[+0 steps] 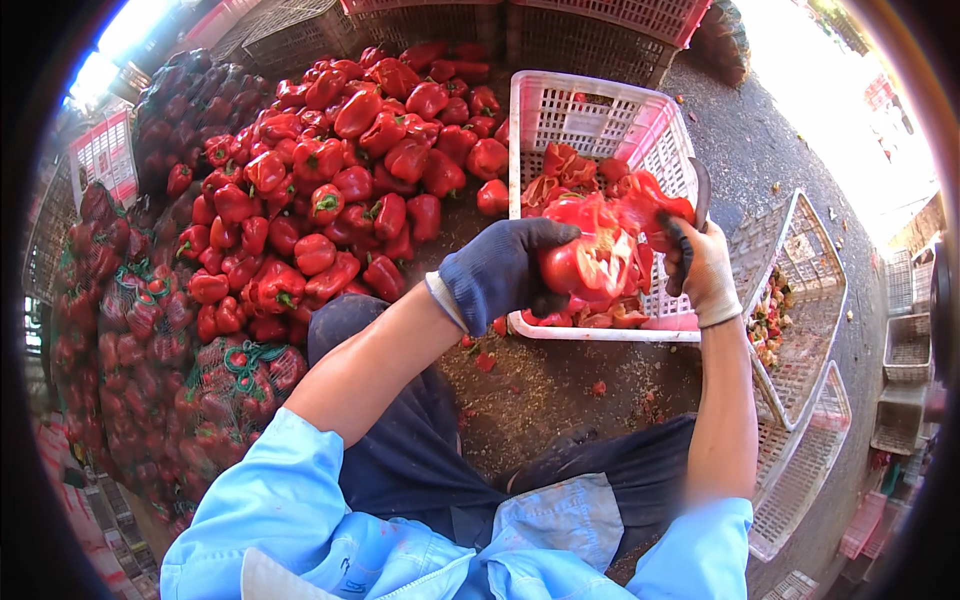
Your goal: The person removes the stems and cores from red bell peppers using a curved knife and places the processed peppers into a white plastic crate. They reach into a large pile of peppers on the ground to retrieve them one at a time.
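Over the crate's near half, a red bell pepper (pixel 590 265) is broken open, its pale core and seeds showing. Closed around its left side is my left hand (pixel 500 270), in a dark blue glove with the thumb on top. My right hand (pixel 702 262), in a white glove with dark fingers, grips torn red flesh at the pepper's right side. A dark, narrow shape (pixel 702 190) rises from that hand; I cannot tell whether it is a finger or a tool. Below, the white and pink plastic crate (pixel 608 333) holds torn pepper pieces (pixel 560 170).
A large heap of whole red peppers (pixel 340 190) lies left of the crate. Net sacks of peppers (pixel 140 350) line the far left. At right, a tilted crate (pixel 800 300) contains scraps (pixel 770 320). Stacked crates (pixel 590 45) stand behind; pepper bits litter the floor (pixel 560 400).
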Demonstrator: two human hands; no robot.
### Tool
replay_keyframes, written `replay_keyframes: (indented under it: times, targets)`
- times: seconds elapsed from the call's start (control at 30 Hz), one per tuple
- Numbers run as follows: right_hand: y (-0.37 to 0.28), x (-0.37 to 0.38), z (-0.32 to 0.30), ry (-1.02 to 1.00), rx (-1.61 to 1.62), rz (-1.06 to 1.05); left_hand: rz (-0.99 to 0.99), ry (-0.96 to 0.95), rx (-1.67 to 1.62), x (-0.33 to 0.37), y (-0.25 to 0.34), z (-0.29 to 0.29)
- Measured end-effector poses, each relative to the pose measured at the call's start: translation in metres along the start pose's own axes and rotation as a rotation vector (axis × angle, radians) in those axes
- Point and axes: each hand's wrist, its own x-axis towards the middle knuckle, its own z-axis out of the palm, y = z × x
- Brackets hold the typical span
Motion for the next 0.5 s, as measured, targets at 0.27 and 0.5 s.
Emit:
replay_keyframes:
  times: [0.27,0.5]
  targets:
    - [0.036,0.042,-0.034,0.078,-0.200,0.047,-0.077,-0.079,0.014,0.010,-0.011,-0.020]
    - [0.049,0.057,-0.054,0.128,-0.518,-0.083,0.208,0.034,0.344,-0.001,-0.004,-0.004]
